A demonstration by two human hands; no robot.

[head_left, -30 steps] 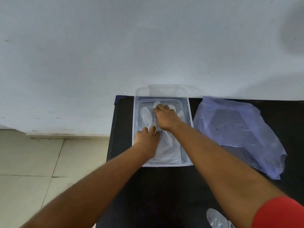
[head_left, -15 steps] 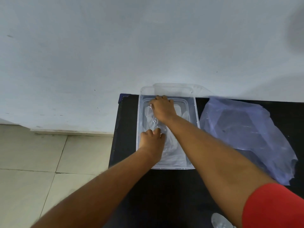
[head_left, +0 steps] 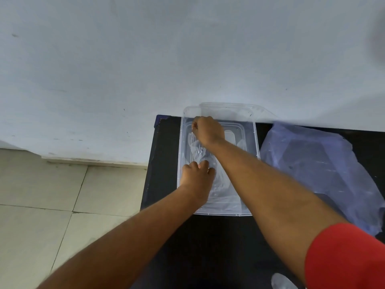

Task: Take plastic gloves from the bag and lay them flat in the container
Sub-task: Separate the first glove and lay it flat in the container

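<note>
The glove (head_left: 200, 152) lies in the container (head_left: 257, 142), thin, limp, probably clingy film; best held at its ends. The right hand (head_left: 208, 130) pinches its far end; the left hand (head_left: 196, 177) presses its near part flat. The bag (head_left: 320, 170) lies just beside.

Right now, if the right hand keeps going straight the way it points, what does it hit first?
Most likely the far wall of the clear container. The right hand points away from the person, knuckles almost at that end, pinching a plastic glove. Depth is unclear; it might pass above the rim.
</note>
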